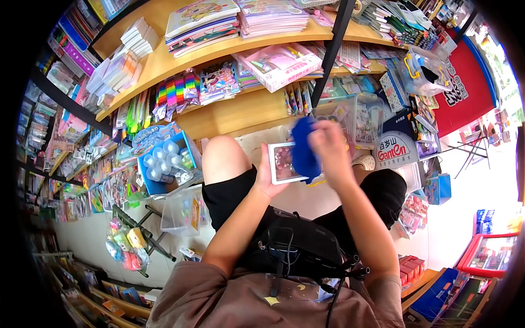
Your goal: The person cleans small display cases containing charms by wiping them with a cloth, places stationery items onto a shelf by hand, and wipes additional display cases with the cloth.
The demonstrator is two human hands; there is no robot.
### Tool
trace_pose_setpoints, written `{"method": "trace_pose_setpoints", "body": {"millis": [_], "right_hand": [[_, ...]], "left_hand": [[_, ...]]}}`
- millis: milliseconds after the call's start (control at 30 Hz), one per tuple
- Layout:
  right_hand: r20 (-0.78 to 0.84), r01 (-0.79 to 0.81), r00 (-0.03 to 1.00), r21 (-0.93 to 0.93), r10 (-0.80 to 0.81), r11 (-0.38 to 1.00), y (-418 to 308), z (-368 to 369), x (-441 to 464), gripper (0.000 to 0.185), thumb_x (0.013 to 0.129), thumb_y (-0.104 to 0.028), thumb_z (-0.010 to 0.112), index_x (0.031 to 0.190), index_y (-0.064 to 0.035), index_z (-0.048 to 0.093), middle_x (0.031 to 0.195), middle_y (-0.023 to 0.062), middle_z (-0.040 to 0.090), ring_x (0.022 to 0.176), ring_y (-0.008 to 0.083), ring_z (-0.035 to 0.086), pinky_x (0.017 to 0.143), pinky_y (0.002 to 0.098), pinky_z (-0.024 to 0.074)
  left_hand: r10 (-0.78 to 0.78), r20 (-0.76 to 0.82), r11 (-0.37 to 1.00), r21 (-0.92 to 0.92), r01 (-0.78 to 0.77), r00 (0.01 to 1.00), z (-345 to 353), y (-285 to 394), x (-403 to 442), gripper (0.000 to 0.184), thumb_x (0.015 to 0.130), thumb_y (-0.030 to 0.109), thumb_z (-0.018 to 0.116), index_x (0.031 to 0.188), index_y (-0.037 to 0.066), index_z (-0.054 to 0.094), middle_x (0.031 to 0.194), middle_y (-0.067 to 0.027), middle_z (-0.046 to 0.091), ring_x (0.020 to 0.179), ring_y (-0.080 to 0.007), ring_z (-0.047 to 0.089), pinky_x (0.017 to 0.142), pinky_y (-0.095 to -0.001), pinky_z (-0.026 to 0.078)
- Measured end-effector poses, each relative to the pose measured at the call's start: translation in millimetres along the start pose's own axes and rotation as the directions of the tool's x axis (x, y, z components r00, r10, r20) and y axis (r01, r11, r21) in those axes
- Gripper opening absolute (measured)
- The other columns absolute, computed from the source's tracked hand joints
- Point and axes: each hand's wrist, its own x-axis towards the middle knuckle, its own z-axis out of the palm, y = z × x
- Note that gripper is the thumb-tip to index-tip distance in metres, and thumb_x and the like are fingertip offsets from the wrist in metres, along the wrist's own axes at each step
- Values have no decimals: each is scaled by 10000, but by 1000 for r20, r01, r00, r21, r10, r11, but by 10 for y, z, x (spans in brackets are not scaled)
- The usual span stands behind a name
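Before stocked shelves, the left hand grips a white-framed box upright (contents unclear), the right hand gripping blue cloth across its right side.

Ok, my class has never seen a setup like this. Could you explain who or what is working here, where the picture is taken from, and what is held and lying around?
There is no machine: a seated person works with two bare hands. The one picture comes from a camera worn on the head, looking forward and down, so the lap and forearms show. The left hand holds a flat white-framed item; the right hand, slightly blurred, holds what looks like a blue cloth over its side. Ahead, the upper wooden shelf carries stacked books or pads, with a pink box below. On the left stands a blue box of clear, rounded containers.
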Motion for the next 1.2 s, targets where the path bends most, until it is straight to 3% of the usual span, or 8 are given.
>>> {"method": "trace_pose_setpoints", "body": {"millis": [33, 67, 100, 167, 400, 600, 800, 1200], "right_hand": [[173, 479, 876, -431, -451, 765, 119, 139, -17, 285, 792, -213, 655, 1032, -93, 560, 986, 79, 573, 967, 255, 525, 826, 350, 404], [339, 596, 793, -601, -506, 532, 190, 235, -65, 341, 740, -254, 681, 1029, -109, 572, 1003, 96, 559, 1039, 299, 475, 877, 397, 347], [346, 592, 784, -664, -515, 456, 305, 312, -75, 330, 756, -297, 669, 1016, -113, 583, 990, 94, 556, 1006, 288, 482, 833, 425, 345], [258, 431, 888, -754, -380, 496, 418, 380, -33, 236, 779, -303, 636, 912, -111, 611, 924, 95, 565, 925, 278, 498, 757, 414, 355], [193, 384, 877, -832, -440, 400, 348, 513, 114, 199, 815, -259, 588, 744, -74, 604, 744, 93, 596, 779, 277, 555, 663, 400, 415], [108, 297, 906, -852, -410, 432, 377, 463, 209, 221, 800, -264, 611, 735, -53, 610, 777, 134, 610, 762, 314, 571, 673, 419, 455], [3, 191, 906, -895, -423, 402, 420, 274, 189, 229, 805, -277, 610, 755, -58, 566, 769, 129, 583, 742, 311, 583, 634, 415, 478], [-71, 75, 979, -749, -193, 658, 774, 214, -325, 216, 895, -229, 526, 862, -28, 456, 777, 210, 591, 642, 408, 582, 554, 486, 464]], "left_hand": [[25, -86, 999, 43, -21, 996, 45, -20, -27, 735, 862, 691, 290, 1341, 147, 414, 1305, -120, 489, 1203, -293, 475, 1024, -493, 353], [-7, -26, 999, 37, 8, 1000, 89, -36, -46, 709, 872, 682, 280, 1318, 153, 435, 1315, -98, 484, 1236, -274, 447, 1051, -473, 325], [-27, -62, 998, 56, 31, 998, 119, -66, -81, 762, 847, 715, 264, 1355, 158, 380, 1338, -90, 454, 1232, -260, 451, 1026, -483, 359], [-82, -209, 988, 109, 107, 974, 141, -108, -91, 710, 886, 671, 257, 1347, 149, 392, 1362, -86, 440, 1255, -263, 426, 1046, -470, 334], [-118, -134, 975, 170, 140, 984, 251, -84, -73, 709, 905, 653, 202, 1382, 150, 349, 1381, -92, 418, 1265, -264, 415, 1055, -465, 327], [-73, -152, 991, 103, 90, 986, -12, -97, -45, 718, 901, 657, 207, 1368, 136, 368, 1380, -102, 421, 1262, -279, 418, 1047, -505, 317], [-43, -192, 985, 158, 74, 980, -95, -112, -27, 698, 879, 690, 261, 1277, 160, 482, 1153, -40, 575, 1003, -188, 530, 840, -396, 432], [160, -63, 978, 142, -150, 985, 79, 84, -51, 742, 886, 672, 261, 1369, 125, 396, 1213, -120, 557, 1046, -253, 556, 937, -465, 415]]}}
